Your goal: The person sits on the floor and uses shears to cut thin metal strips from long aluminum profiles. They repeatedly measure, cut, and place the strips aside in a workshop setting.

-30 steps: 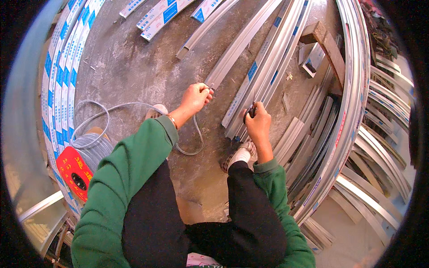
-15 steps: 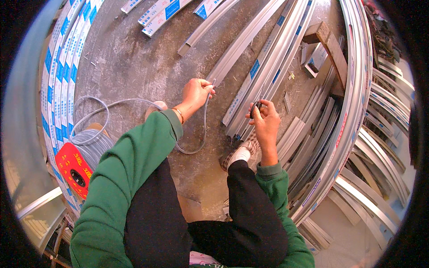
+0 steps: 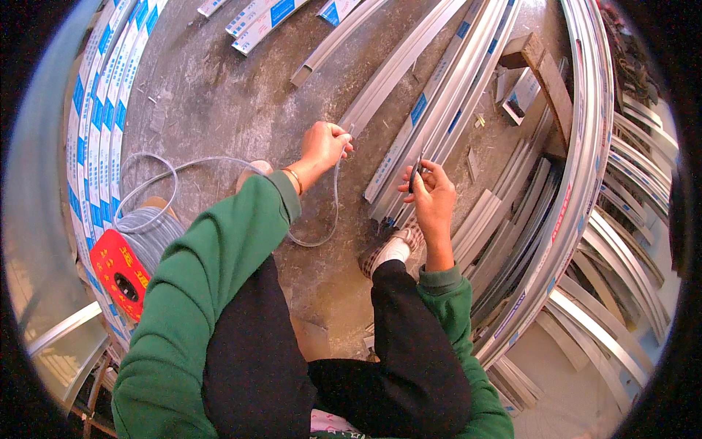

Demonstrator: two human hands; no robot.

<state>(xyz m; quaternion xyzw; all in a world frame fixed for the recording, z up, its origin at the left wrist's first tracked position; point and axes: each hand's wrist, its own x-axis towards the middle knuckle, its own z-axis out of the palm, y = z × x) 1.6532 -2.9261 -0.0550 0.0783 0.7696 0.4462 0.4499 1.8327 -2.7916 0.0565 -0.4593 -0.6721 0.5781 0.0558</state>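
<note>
Two bare hands, both busy; all places given from the reel (image 3: 121, 263), red-ended, wound with grey cord (image 3: 336, 197). Left hand (image 3: 324, 148), right of the reel and farther out, pinches the cord near its end between thumb and fingers. Right hand (image 3: 433, 192), well right of the reel, grasps black-handled scissors (image 3: 414, 179), thin tip pointing away; fingers cover most of the tool, blade state can't be told. Cord leaves the reel in a loose loop just beyond it, runs right past the left shoe (image 3: 254, 173), goes under the left sleeve (image 3: 227, 263), which hides a stretch, then comes out right of it and curves up to the left hand.

Clutter: blue-and-white wrapped strips (image 3: 102, 132) curve past the reel's left and far side. Pale metal channel (image 3: 391, 77), right of the reel and farther out, has its near end by the left hand; contact unclear. Bundle of metal profiles (image 3: 457, 110) lies farther right from the reel; checked right shoe (image 3: 384, 249) sits at its near end, crowding it. Beyond that bundle, farther still from the reel: wooden piece (image 3: 550, 88), short channel offcut (image 3: 521, 96). Long profiles (image 3: 585, 146) bound the far right from the reel.
</note>
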